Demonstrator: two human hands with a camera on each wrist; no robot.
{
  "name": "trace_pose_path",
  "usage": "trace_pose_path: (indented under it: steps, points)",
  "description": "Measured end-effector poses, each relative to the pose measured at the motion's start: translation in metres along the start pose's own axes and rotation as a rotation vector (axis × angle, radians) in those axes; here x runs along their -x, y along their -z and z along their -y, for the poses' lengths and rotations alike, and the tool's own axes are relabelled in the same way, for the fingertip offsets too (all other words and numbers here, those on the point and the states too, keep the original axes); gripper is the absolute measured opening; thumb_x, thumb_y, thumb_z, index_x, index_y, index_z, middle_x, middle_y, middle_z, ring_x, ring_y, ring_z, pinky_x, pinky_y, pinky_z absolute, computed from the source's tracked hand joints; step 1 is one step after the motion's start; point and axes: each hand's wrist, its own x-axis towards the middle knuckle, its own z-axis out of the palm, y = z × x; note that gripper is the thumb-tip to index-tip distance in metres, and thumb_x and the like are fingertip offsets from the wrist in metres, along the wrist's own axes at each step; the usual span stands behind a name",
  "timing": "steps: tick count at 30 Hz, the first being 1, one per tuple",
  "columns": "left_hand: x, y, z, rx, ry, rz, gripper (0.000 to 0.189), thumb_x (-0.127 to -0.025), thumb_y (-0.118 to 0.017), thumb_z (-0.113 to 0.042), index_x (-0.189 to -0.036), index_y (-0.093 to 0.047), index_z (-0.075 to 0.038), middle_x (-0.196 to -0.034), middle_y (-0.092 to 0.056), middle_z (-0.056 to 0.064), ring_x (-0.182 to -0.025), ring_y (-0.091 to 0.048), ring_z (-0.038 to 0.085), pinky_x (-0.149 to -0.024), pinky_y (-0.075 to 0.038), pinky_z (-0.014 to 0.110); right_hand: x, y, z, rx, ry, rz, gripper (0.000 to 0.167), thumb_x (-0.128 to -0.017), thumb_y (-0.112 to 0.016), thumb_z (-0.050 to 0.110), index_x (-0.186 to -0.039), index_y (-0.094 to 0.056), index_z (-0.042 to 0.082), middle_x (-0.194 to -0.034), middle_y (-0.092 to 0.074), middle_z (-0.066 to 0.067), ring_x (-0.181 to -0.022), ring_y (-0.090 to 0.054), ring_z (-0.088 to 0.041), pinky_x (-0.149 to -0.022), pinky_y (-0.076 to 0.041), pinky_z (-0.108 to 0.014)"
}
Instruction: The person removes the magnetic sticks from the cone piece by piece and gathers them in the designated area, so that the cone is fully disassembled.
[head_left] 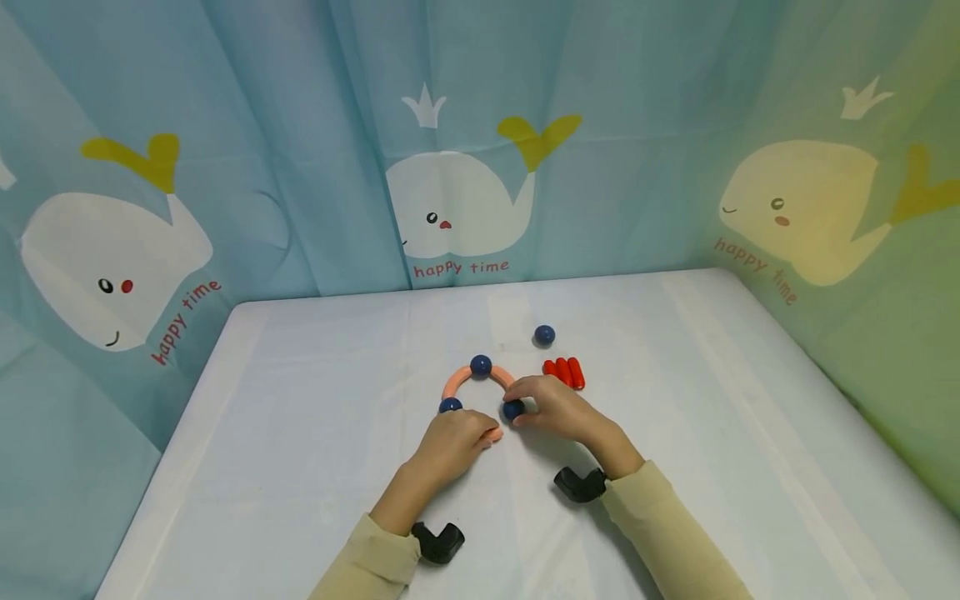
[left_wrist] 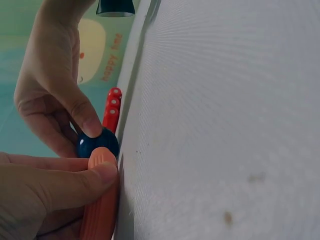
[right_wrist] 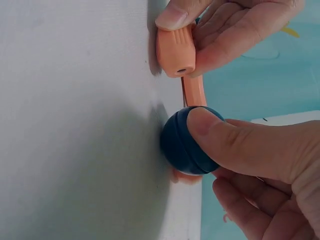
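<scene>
An unclosed ring of orange curved rods [head_left: 456,381] and blue balls lies on the white table. One blue ball [head_left: 481,366] sits at its far point, and another [head_left: 450,405] is at its left side, partly behind the left hand. With thumb and fingers, my left hand [head_left: 453,442] pinches a ribbed orange curved rod [left_wrist: 100,210]; its free end, with a small dark hole, faces right. My right hand [head_left: 555,407] grips the ring's right-hand blue ball [right_wrist: 182,145] between thumb and fingers. A gap shows between that ball and the rod end in the right wrist view.
Several short red rods [head_left: 564,372] lie side by side just beyond the right hand. A loose blue ball [head_left: 544,335] rests farther back. Black wrist cameras [head_left: 581,483] hang by both sleeves. A blue whale-print curtain [head_left: 322,167] stands behind the table [head_left: 315,467].
</scene>
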Motion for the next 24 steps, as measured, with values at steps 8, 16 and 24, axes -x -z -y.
trace_pose_path:
  steps: [8,16,24]
  points:
    - [0.000,0.001,-0.003,-0.022,-0.013,0.017,0.024,-0.084,-0.067,-0.017,-0.065,-0.053,-0.016,-0.063,-0.047,-0.010,-0.059,-0.047,0.004,-0.054,-0.037,0.019,-0.001,-0.001,0.000,0.049,-0.013,-0.015,0.031,-0.073,-0.073,-0.005,-0.103,-0.067,-0.004,-0.103,-0.065,-0.011,-0.099,-0.059,-0.026,-0.086,-0.048,-0.037]
    - [0.000,0.000,0.002,0.045,-0.019,-0.028,0.013,-0.084,-0.068,-0.020,-0.074,-0.062,-0.015,-0.063,-0.051,-0.010,-0.056,-0.045,0.002,-0.056,-0.041,0.020,-0.001,-0.004,0.003,0.041,0.002,-0.058,0.039,-0.073,-0.077,0.004,-0.109,-0.065,-0.004,-0.109,-0.063,-0.012,-0.104,-0.057,-0.026,-0.087,-0.047,-0.037]
    - [0.007,0.024,0.033,0.238,0.093,0.007,0.038,-0.079,-0.072,-0.014,-0.116,-0.065,-0.008,-0.110,-0.065,0.003,-0.094,-0.062,0.017,-0.079,-0.050,0.034,-0.004,-0.011,0.018,-0.096,0.087,-0.069,0.031,-0.074,-0.076,0.005,-0.103,-0.067,-0.002,-0.101,-0.066,-0.008,-0.096,-0.061,-0.021,-0.081,-0.050,-0.035]
